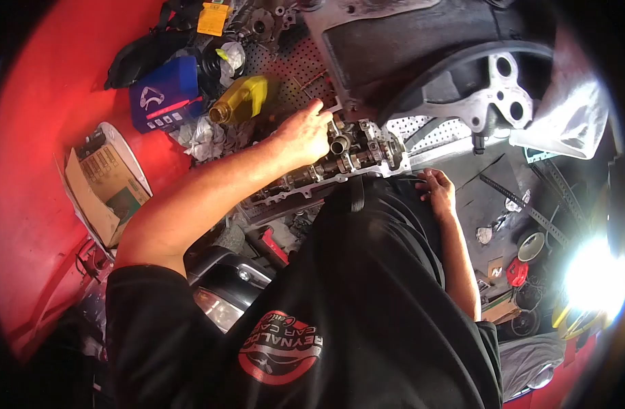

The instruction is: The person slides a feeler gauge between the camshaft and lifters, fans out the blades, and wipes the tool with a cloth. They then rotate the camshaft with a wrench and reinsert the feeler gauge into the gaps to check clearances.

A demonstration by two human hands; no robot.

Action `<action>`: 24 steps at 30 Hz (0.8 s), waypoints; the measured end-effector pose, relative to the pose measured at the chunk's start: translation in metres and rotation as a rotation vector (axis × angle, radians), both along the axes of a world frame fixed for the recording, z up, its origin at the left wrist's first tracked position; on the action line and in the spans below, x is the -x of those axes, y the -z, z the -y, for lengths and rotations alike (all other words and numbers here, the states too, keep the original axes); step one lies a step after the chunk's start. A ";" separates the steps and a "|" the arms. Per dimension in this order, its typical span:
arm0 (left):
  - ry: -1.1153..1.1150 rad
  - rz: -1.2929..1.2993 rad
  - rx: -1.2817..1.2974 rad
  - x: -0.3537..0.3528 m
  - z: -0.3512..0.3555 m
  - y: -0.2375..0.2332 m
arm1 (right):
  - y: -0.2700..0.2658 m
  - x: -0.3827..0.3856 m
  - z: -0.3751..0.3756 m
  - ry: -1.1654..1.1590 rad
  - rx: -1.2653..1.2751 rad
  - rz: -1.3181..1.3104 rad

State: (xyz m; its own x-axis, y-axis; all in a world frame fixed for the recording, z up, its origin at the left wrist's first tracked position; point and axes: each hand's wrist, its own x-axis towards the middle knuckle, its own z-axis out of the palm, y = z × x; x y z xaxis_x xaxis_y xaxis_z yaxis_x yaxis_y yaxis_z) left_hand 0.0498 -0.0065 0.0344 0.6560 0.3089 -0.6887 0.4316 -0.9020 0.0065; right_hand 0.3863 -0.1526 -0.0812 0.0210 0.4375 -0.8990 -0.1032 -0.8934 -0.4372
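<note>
A metal cylinder head [350,160] with exposed valve-train parts lies along the bench in front of me. My left hand [304,138] reaches over its upper edge with curled fingers. What the fingers grip is hidden, though a short pale metal piece shows just beyond them. Close to that hand, a round tubular part [340,144] stands up from the head. My right hand [437,192] hangs beside my dark clothing, below the head's right end. Its fingers are loosely bent and apart, with nothing visible in them.
A yellow bottle [243,99] and a blue jug [166,95] stand left of the perforated bench top [305,61]. A large dark engine part [408,54] fills the upper right. An open cardboard box [101,177] is at left; a bright lamp [597,279] glares at right.
</note>
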 end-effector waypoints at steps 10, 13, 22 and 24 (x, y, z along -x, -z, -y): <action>0.021 0.137 0.038 0.005 0.000 0.019 | -0.002 -0.005 -0.002 0.002 0.028 -0.003; 0.011 0.112 0.071 0.003 -0.001 0.014 | -0.001 -0.005 -0.003 0.010 0.020 -0.018; -0.344 0.073 0.237 0.003 0.003 0.021 | 0.003 -0.002 -0.002 0.049 0.011 -0.017; -0.341 0.037 0.197 0.001 0.006 0.021 | 0.004 -0.002 -0.001 0.048 0.017 -0.017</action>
